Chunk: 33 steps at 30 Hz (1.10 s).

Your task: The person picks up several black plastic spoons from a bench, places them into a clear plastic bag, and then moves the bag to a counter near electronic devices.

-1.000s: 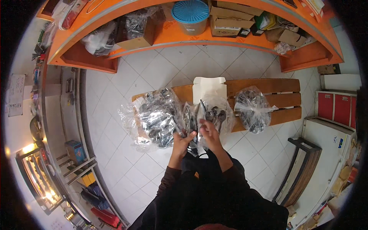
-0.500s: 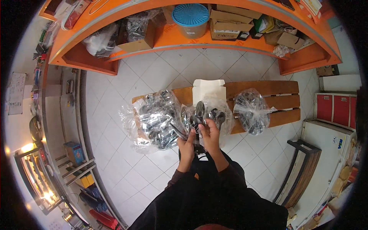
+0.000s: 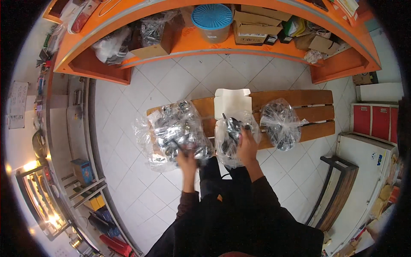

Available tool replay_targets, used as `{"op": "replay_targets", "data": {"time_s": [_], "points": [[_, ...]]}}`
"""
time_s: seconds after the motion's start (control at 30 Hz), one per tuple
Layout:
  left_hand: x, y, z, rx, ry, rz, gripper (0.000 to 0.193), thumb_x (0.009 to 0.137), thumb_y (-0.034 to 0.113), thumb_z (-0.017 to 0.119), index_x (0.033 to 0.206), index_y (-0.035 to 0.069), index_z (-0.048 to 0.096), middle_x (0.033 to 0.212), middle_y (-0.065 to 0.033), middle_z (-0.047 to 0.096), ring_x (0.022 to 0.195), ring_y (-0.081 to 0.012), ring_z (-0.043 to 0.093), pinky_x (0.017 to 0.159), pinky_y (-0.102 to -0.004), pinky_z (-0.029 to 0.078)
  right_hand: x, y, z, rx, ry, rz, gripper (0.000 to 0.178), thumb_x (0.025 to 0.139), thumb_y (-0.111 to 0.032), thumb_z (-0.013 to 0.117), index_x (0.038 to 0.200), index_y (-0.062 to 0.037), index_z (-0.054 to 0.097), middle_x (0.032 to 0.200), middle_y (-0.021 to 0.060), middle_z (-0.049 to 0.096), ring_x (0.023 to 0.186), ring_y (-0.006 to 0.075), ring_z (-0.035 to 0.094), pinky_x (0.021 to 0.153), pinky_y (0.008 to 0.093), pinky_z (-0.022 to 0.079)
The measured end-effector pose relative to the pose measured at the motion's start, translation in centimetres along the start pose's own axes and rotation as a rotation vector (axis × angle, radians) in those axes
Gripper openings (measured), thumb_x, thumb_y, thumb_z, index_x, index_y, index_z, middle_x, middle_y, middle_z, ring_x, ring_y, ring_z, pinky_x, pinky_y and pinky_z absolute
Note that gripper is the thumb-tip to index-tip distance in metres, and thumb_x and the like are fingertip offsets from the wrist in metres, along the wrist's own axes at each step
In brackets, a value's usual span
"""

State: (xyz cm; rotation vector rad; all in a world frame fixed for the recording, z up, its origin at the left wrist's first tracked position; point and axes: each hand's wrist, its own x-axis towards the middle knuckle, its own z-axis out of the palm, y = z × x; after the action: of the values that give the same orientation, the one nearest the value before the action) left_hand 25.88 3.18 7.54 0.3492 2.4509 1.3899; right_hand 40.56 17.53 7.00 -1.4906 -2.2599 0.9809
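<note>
My left hand (image 3: 186,156) reaches into the large clear plastic bag (image 3: 171,130) of shiny metal parts on the left end of the wooden bench (image 3: 314,113); motion blur hides what its fingers do. My right hand (image 3: 247,143) grips a dark metal part (image 3: 231,125) over the middle clear bag (image 3: 233,137). A third clear bag (image 3: 280,123) of dark parts lies to the right. A white open carton (image 3: 232,101) stands behind the middle bag.
White tiled floor surrounds the bench. An orange curved shelf (image 3: 205,45) at the back holds cardboard boxes, bags and a blue lidded tub (image 3: 211,17). A red and white cabinet (image 3: 374,122) and a dark frame (image 3: 338,188) stand at the right, metal racks at the left.
My two hands were together over the middle bag; now the left hand has swung left into the big bag while the right stays holding a part.
</note>
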Motion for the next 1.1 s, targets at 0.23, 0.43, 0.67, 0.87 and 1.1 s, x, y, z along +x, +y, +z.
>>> {"op": "replay_targets", "data": {"time_s": [0.23, 0.43, 0.67, 0.87, 1.1], "points": [[2.8, 4.0, -4.3, -0.568, -0.3, -0.381, 0.021, 0.077, 0.019, 0.049, 0.086, 0.001, 0.054, 0.061, 0.0, 0.048, 0.054, -0.0075, 0.043, 0.048, -0.0199, 0.034, -2.0, 10.3, 6.0, 0.171, -0.26, 0.317, 0.053, 0.072, -0.017, 0.052, 0.117, 0.0009, 0.03, 0.102, 0.0243, 0.044, 0.097, 0.037, 0.042, 0.081, 0.039, 0.035], [-0.3, 4.8, -0.1, -0.497, -0.507, -0.434, 0.017, 0.076, 0.003, 0.051, 0.092, -0.002, 0.052, 0.075, -0.0032, 0.056, 0.067, -0.0112, 0.053, 0.056, -0.0222, 0.041, -2.8, 1.6, 4.0, -0.318, 0.094, 0.143, 0.067, 0.072, -0.037, 0.054, 0.116, 0.0063, 0.027, 0.117, 0.0236, 0.026, 0.106, 0.0404, 0.026, 0.091, 0.0453, 0.02], [-3.1, 4.5, 2.5, -0.428, -0.686, -0.413, 0.018, 0.076, 0.008, 0.052, 0.091, -0.002, 0.051, 0.082, -0.0056, 0.056, 0.072, -0.0112, 0.052, 0.064, -0.0237, 0.041, -3.3, -3.4, 2.1, 0.935, -0.2, 0.105, 0.021, 0.079, -0.021, 0.052, 0.083, 0.0001, 0.052, 0.074, 0.0051, 0.055, 0.064, 0.0096, 0.05, 0.056, 0.0239, 0.04], [-2.1, 4.2, 0.4, -0.511, -0.929, -0.611, 0.018, 0.079, 0.017, 0.052, 0.088, 0.001, 0.052, 0.074, -0.0009, 0.053, 0.064, -0.0098, 0.049, 0.055, -0.022, 0.039, -2.4, -4.0, 1.6, 1.179, -0.213, 0.334, 0.018, 0.076, -0.017, 0.057, 0.081, -0.0011, 0.051, 0.072, 0.0019, 0.053, 0.066, 0.0084, 0.048, 0.057, 0.0233, 0.039], [-2.2, 2.0, 0.7, -0.391, -0.833, -0.267, 0.028, 0.083, 0.024, 0.045, 0.092, -0.001, 0.053, 0.076, -0.0021, 0.054, 0.066, -0.0107, 0.05, 0.06, -0.0241, 0.041, -1.7, -2.8, 2.9, 1.172, 0.045, 0.293, 0.02, 0.076, -0.004, 0.053, 0.093, -0.0013, 0.043, 0.074, 0.003, 0.053, 0.066, 0.0103, 0.053, 0.059, 0.021, 0.042]]}}
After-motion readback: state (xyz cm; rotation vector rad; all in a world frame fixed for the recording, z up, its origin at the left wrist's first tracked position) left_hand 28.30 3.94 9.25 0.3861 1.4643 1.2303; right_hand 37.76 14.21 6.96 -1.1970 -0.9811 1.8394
